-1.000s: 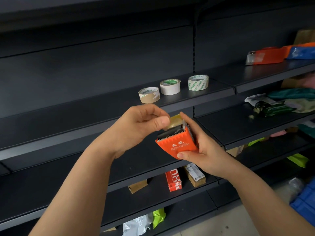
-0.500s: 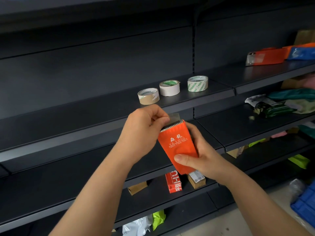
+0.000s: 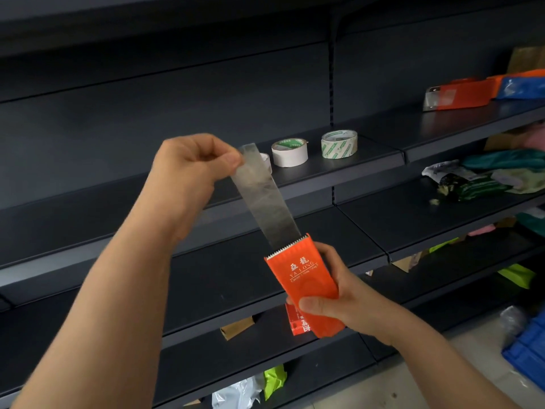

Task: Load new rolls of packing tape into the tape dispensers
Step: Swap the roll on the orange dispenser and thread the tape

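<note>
2 hands: left hand (image 3: 191, 165) pinches tape strip (image 3: 265, 202), right hand (image 3: 342, 302) grips orange dispenser (image 3: 303, 278).

The stretched tape strip (image 3: 262, 202) crosses before the leftmost roll (image 3: 265, 160); the white roll (image 3: 290, 154) beside it stands unobstructed.

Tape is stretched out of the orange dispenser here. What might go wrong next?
1. The tape hangs unsupported between the left hand and the dispenser; it may twist and stick to itself.
2. The toothed blade sits close above the right hand; a slip might nick a finger.
</note>
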Action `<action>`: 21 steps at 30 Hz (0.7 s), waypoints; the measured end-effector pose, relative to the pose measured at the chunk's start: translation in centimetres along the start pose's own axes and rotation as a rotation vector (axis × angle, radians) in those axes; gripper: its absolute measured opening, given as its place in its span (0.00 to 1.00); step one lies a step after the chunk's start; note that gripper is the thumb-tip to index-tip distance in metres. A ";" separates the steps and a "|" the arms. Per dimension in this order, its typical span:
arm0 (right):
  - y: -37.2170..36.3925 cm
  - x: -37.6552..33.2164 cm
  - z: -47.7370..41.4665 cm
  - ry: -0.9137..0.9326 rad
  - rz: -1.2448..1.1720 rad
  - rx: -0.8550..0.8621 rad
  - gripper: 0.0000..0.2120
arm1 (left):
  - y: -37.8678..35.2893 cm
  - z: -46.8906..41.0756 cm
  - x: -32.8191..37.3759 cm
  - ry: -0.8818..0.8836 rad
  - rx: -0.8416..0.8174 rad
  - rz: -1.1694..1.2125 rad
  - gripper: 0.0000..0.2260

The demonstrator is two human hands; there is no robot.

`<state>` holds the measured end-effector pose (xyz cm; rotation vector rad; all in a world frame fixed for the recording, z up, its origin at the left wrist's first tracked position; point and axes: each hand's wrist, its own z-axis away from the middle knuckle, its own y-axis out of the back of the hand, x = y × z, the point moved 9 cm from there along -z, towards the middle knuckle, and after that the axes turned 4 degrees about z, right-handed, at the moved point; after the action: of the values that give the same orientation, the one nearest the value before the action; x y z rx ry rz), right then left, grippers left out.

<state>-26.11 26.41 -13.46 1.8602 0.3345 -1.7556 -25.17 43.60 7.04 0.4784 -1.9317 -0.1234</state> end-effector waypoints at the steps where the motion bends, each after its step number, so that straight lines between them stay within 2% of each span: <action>1: -0.1 0.2 -0.1 -0.009 -0.016 0.004 0.38 | -0.1 -0.2 0.0 -0.008 -0.009 -0.023 0.10; 5: 0.0 -0.1 -0.7 -0.045 -0.184 0.026 0.34 | -0.8 -0.3 0.1 -0.076 0.012 -0.068 0.09; 8: 0.4 -0.1 -1.0 -0.081 -0.179 0.058 0.33 | -1.4 0.2 0.9 -0.182 -0.005 -0.093 0.08; 14: 1.3 -0.4 -1.8 -0.154 -0.299 0.157 0.30 | -5.6 4.2 3.0 -0.548 -0.228 -0.353 0.04; 18: 2.2 -2.1 -2.4 -0.138 -0.482 0.156 0.16 | -8.0 6.7 1.8 -0.701 -0.365 -0.505 0.07; 21: 2.7 -4.0 -2.6 -0.071 -0.634 0.084 0.23 | -8.8 7.6 1.0 -0.752 -0.366 -0.636 0.08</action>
<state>-23.01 26.40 -8.99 1.8655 0.9137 -2.2615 -29.98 34.20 2.19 0.8622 -2.3197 -1.1882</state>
